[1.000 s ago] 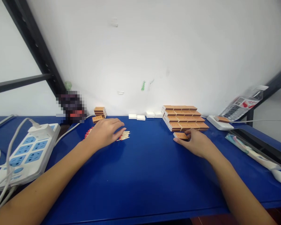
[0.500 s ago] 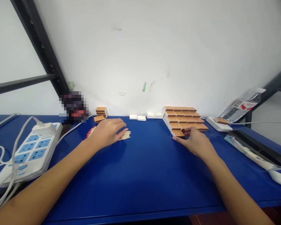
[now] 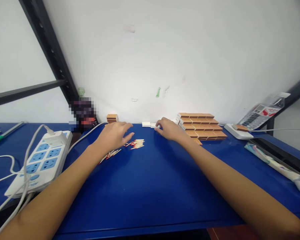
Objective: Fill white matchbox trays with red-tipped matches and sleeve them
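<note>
My right hand is at the row of small white matchbox trays by the wall, with thumb and forefinger closed around the right end of one white matchbox tray. Another white tray lies just left of it. My left hand hovers with thumb and fingers apart, holding nothing I can see. Loose red-tipped matches lie beside its thumb, and more matches lie below its palm. Behind that hand stands a short stack of brown matchboxes, partly hidden.
A stepped stack of matchboxes stands against the wall at right. Farther right are a white device with a matchbox on it, a plastic bottle and a black phone. A power strip with cables lies left.
My right hand has let go of the front matchbox at the stepped stack and moved left to the white trays. My left hand has shifted slightly, uncovering more matches. The view has turned slightly left.
</note>
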A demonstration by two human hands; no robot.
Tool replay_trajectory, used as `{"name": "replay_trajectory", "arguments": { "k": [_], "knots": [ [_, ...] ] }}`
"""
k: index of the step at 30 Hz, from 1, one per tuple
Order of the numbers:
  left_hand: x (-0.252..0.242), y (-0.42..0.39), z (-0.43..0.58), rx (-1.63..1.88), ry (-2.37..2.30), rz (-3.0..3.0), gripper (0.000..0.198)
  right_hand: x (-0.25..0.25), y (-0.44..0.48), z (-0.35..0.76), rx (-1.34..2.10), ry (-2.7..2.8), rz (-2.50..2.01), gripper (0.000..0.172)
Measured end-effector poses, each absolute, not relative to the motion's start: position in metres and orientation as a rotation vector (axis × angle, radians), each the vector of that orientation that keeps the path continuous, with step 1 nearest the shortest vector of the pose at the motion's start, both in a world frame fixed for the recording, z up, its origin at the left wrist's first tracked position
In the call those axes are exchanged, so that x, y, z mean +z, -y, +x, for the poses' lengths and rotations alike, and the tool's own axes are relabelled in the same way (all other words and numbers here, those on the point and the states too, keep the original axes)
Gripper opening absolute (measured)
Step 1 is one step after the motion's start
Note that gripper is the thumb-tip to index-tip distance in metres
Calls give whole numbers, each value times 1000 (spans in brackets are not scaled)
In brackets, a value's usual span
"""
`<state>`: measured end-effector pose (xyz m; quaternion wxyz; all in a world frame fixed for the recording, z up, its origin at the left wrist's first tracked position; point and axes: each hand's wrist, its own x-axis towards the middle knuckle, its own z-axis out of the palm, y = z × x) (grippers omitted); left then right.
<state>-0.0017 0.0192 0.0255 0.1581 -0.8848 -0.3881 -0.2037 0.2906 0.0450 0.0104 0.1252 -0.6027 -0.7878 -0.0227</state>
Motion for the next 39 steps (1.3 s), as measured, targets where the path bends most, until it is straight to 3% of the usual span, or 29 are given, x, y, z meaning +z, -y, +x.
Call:
{"name": "replay_trajectory", "arguments": {
  "k": [14, 21, 27, 36, 39],
  "knots": [
    [23, -15, 4, -501, 1117, -2668, 30, 6, -35, 299, 6, 2435, -1693, 14],
    [23, -9, 12, -630, 1145, -2715, 48, 24, 0, 270, 3, 2525, -1192, 14],
    [28, -9, 11, -609, 1148, -2786, 27, 20, 20, 239, -156, 2535, -1098, 20],
    [39, -13, 2, -624, 1166, -2762, 29, 7, 14, 237, -68, 2371, -1082, 12],
    [45, -20, -7, -717, 1257, -2604, 28, -4, 11, 236, 105, 2295, -1047, 31]
  ]
}}
